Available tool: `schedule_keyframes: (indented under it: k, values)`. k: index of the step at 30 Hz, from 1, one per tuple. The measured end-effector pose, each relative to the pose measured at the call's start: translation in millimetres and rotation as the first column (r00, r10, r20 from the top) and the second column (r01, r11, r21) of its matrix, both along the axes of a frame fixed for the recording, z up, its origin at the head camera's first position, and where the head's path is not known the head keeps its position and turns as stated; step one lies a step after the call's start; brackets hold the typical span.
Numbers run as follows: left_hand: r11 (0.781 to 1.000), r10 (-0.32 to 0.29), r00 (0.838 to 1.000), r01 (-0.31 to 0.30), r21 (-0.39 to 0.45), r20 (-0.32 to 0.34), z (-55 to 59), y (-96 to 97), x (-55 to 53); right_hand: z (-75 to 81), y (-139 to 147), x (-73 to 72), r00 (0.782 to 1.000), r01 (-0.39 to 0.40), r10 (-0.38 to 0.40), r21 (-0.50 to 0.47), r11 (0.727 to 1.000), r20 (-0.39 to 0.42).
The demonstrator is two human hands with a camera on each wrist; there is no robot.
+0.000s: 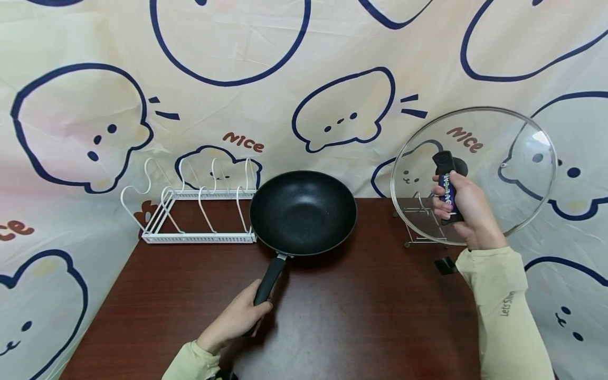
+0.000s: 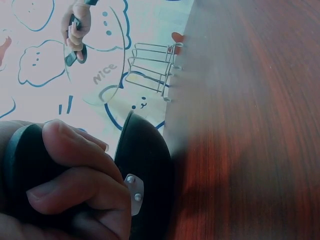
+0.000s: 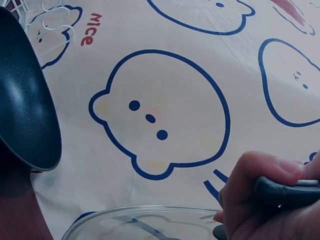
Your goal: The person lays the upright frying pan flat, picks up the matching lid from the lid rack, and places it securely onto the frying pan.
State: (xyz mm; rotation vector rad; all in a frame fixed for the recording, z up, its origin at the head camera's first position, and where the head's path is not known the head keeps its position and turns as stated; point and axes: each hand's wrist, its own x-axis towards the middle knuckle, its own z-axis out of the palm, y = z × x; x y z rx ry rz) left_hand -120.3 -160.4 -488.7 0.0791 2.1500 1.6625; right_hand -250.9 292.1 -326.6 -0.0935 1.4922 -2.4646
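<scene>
A black frying pan [image 1: 304,211] sits near the middle of the table's far side, its dark inside facing up. My left hand [image 1: 237,319] grips the pan's black handle [image 1: 272,277], fingers wrapped round it in the left wrist view. On the right, my right hand [image 1: 470,208] holds a clear glass pan lid [image 1: 503,132] by its black handle [image 1: 446,187], which carries a blue label. The lid stands nearly upright, raised above the table and apart from the pan. In the right wrist view the lid's rim [image 3: 145,209] shows below the hand.
A white wire rack [image 1: 199,238] stands left of the pan, close to its edge. Behind the lid, a small wire rack [image 2: 150,67] stands at the table's far right. A patterned cloth [image 1: 342,47] rises behind the brown table [image 1: 361,316]. A small black object [image 1: 445,265] shows beside the right wrist.
</scene>
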Motion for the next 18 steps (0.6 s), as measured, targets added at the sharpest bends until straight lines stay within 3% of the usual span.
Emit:
schedule_keyframes:
  k: [18]
  values:
    - [1.0,0.006,1.0,-0.006,0.003,0.0,4.7,1.4,1.4,-3.9,-12.3,-2.2,1.0,-0.013,0.013,0.005,1.0,0.019]
